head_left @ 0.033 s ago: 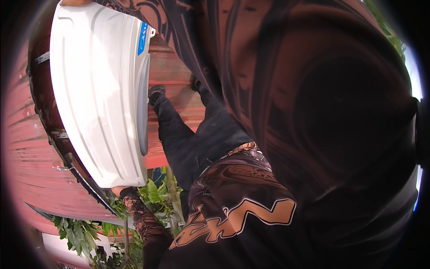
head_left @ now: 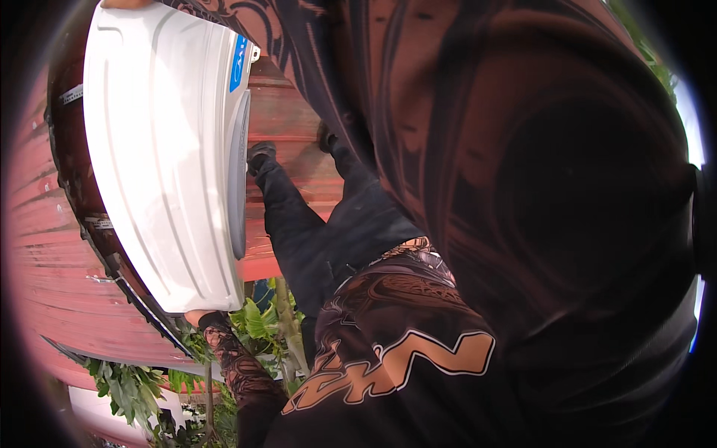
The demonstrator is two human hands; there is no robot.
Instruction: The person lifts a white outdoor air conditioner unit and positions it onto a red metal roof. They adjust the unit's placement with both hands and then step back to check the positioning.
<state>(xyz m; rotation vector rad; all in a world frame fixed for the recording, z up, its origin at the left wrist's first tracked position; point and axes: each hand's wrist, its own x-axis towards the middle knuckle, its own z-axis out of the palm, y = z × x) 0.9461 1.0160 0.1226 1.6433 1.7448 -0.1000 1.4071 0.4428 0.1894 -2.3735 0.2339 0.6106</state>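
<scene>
I hold a large white moulded plastic unit [head_left: 164, 164] with a blue label and a grey round part on its side, lifted in front of my body. My left hand [head_left: 196, 317], in a patterned dark sleeve, grips its lower edge. My right hand [head_left: 123, 4] is only just visible at the picture's top rim, gripping the upper edge, with my wide patterned sleeve [head_left: 523, 187] filling the right side. My dark trouser legs [head_left: 299, 224] and shoes [head_left: 261, 153] show beside the unit.
Red wooden boards [head_left: 291, 119] lie under my feet and run off to the left. A dark brown rounded object with metal bands [head_left: 71, 149] sits behind the white unit. Green leafy plants [head_left: 258, 321] grow below the boards' edge.
</scene>
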